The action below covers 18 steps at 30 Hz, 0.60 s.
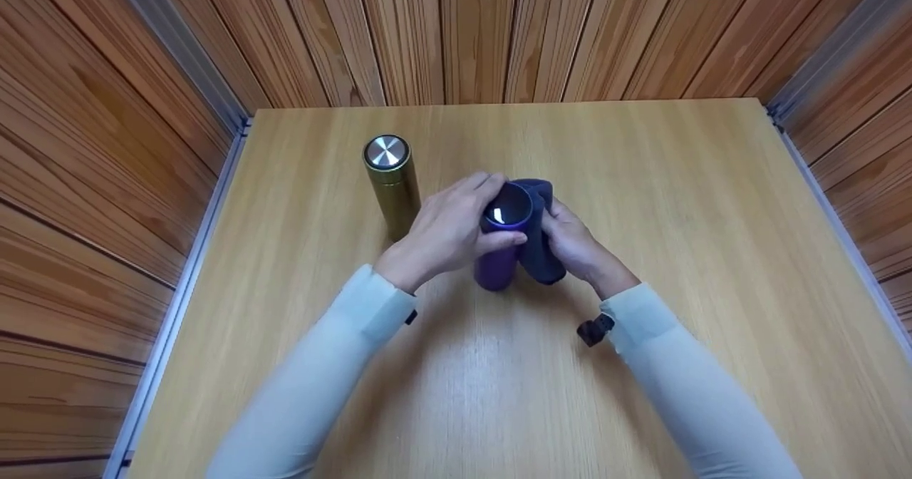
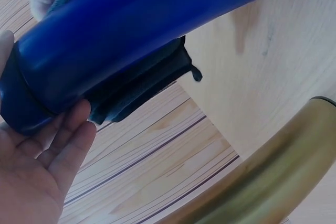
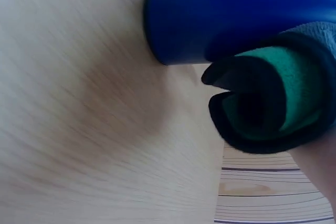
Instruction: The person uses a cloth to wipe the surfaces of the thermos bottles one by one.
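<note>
A purple-blue thermos flask (image 1: 495, 269) with a dark, shiny top stands near the middle of the table. My left hand (image 1: 450, 221) grips it around the top, the thumb on the near side and the fingers behind. In the left wrist view those fingers curl at the seam below the lid of the flask (image 2: 147, 19). On the other side, my right hand (image 1: 576, 245) holds a folded dark blue cloth (image 1: 539, 254) against the flask's side. In the right wrist view the cloth (image 3: 302, 90) is rolled over, with a green inner face and dark edging.
A gold-green thermos flask (image 1: 396, 197) with a silver-topped lid stands upright just left of my left hand. The light wooden table (image 1: 677, 179) has wood-plank panels (image 1: 477, 33) behind it and on both sides. A black wrist camera (image 1: 595, 330) hangs at the right sleeve.
</note>
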Tool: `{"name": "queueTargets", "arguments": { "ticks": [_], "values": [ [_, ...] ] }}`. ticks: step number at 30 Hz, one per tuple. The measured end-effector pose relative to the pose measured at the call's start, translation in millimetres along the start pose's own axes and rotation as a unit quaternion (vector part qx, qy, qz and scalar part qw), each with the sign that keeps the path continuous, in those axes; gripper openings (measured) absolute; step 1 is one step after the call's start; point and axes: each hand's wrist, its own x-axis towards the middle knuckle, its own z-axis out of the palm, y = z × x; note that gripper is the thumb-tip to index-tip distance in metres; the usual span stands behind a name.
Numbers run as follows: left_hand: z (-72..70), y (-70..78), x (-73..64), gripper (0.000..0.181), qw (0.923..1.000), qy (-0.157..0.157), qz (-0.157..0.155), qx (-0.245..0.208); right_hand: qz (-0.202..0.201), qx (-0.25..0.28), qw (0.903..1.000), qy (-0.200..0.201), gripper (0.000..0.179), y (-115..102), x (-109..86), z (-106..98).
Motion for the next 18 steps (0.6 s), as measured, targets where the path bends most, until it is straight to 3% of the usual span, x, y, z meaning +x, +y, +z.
{"name": "queueTargets", "arguments": {
  "ticks": [10,18],
  "values": [
    [1.3,-1.2,-0.1,0.079,0.9997,0.016,0.017,-0.007,-0.018,-0.042,0.9988,-0.017,0.051,12,-7.3,-3],
    [1.6,-0.5,0.1,0.082,0.9998,0.013,0.016,-0.005,-0.072,0.012,0.9964,-0.044,0.063,9,-20.8,-2]
  ]
}}
